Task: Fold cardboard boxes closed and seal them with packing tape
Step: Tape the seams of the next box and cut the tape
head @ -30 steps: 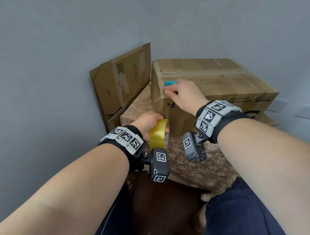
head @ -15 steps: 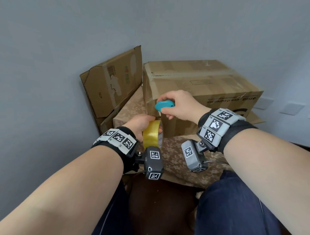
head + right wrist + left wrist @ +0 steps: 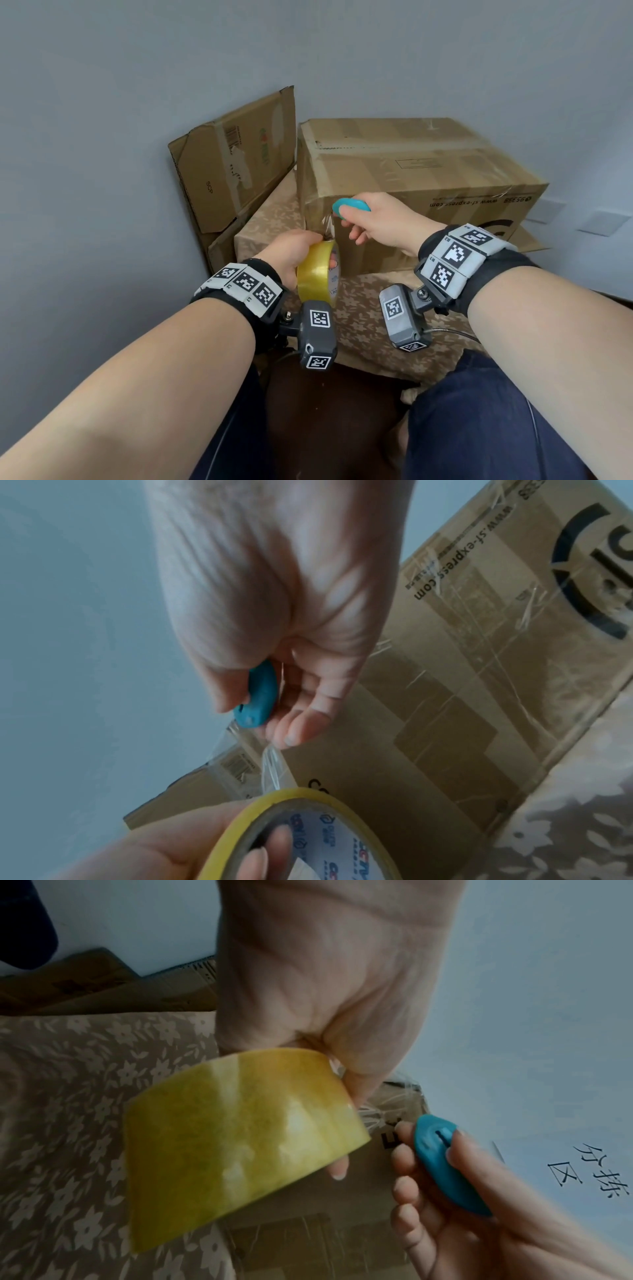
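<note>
We sit at a floral-patterned cloth (image 3: 373, 308) below grey walls. Nearest, our left hand (image 3: 291, 253) curls round the yellow tape roll (image 3: 317, 272), fingers through its core, its axis running left-right. Clear tape (image 3: 274, 767) stretches up toward the closed cardboard box (image 3: 428, 178). Our right hand (image 3: 380, 219) pinches a teal cutter (image 3: 351, 207) pointing left. Flattened cardboard (image 3: 236, 161) leans far left.

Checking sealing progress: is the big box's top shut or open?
Shut. The box has its top flaps lying flat, with a strip of tape along the seam.
</note>
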